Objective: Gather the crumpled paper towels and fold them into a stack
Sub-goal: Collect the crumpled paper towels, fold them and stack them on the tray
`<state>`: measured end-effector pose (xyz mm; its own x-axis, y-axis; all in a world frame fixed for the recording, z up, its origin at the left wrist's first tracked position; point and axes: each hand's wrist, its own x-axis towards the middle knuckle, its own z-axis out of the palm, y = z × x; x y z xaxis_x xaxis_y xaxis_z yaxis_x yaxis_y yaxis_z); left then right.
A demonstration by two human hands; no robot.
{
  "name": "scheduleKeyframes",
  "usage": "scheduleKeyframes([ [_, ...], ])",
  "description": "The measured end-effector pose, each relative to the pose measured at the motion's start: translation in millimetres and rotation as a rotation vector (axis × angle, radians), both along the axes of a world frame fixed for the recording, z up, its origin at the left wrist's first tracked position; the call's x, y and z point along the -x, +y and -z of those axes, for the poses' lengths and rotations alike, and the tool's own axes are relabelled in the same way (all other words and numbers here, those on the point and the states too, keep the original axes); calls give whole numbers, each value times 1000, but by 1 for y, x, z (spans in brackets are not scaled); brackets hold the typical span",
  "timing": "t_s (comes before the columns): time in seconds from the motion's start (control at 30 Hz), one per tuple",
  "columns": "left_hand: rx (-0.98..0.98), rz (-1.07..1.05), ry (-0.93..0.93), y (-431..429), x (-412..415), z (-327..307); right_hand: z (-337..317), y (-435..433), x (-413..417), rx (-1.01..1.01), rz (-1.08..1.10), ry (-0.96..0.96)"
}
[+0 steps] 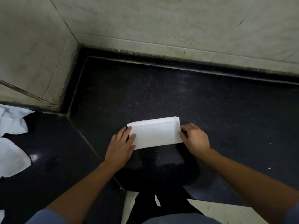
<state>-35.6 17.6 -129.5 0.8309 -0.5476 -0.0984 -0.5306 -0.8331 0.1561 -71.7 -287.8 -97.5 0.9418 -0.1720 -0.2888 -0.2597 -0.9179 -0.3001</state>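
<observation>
A white paper towel (156, 132), folded into a flat rectangle, lies on the dark speckled counter (210, 110). My left hand (120, 147) rests flat on its left end, fingers spread over the edge. At the towel's right edge my right hand (195, 139) pinches the paper between thumb and fingers. Two crumpled white towels lie at the far left: one (12, 120) near the wall corner, another (13, 157) below it.
Pale tiled walls (161, 21) close the counter at the back and left, meeting in a corner. The counter's front edge runs under my forearms, with light floor tiles (218, 210) below. A scrap of white shows at the bottom left edge (1, 215).
</observation>
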Motion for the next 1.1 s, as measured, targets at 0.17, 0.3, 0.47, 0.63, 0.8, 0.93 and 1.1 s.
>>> scheduleKeyframes([
  [0.17,-68,2,61,3,-8,0,-5,22,-46,-64,309,276],
  [0.3,-30,-49,88,3,-6,-8,-15,17,-61,-422,594,333],
  [0.47,70,-251,88,31,7,-17,-44,49,-71,-756,588,365],
  [0.63,67,-377,124,63,23,-23,-30,128,-75,-588,252,380],
  [0.8,85,-405,171,72,32,-27,-4,169,-79,-375,111,326],
  [0.93,124,-352,199,57,23,-28,1,162,-72,-451,62,280],
  [1.1,174,-166,127,15,-3,-32,5,112,-33,-160,-291,36],
])
